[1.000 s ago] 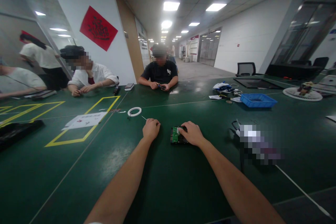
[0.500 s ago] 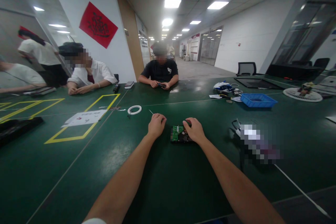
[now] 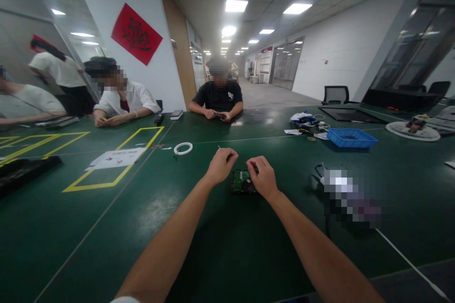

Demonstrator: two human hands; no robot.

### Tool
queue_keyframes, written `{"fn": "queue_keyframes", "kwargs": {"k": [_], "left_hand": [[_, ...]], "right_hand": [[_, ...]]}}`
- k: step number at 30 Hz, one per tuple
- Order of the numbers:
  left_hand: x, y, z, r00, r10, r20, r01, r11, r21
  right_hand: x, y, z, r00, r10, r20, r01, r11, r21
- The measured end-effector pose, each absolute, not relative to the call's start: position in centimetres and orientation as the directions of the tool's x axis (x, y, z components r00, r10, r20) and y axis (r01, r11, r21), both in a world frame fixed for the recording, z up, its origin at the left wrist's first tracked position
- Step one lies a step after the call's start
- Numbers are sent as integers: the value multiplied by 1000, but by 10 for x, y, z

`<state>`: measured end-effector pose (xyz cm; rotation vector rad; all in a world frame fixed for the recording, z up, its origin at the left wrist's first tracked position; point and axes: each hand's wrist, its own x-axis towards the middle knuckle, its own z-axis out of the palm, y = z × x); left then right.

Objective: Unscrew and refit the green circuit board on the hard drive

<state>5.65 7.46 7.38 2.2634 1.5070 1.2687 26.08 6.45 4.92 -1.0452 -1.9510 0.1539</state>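
Note:
A hard drive with a green circuit board (image 3: 240,182) lies on the green table (image 3: 227,251), its right part covered by my right hand. My left hand (image 3: 221,164) is above the drive's upper left side, fingers pinched; a thin light stick end shows just past its knuckles. Close to it, my right hand (image 3: 262,175) is over the drive's right side, with thumb and fingertips drawn together. Whatever lies between the right fingertips is too small to make out.
A white ring (image 3: 183,148) and a paper sheet (image 3: 117,158) lie to the left. To the right are a blue tray (image 3: 351,138), a blurred device with a cable (image 3: 408,255) and a white fan grille (image 3: 412,131). People sit across the table.
My left hand has moved right, closer to my right hand, and the thin stick moved with it. The right hand's fingers have drawn closer together. The view has shifted slightly.

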Motion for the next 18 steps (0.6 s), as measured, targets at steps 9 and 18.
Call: {"fn": "queue_keyframes", "kwargs": {"k": [9,18], "left_hand": [[74,59,90,256,820,513,619,-546,564],[77,56,91,271,832,484,619,-535,574]], "right_hand": [[257,61,45,-260,680,685,585,676,-449],[258,59,48,-243,676,696,591,672,-446]]}}
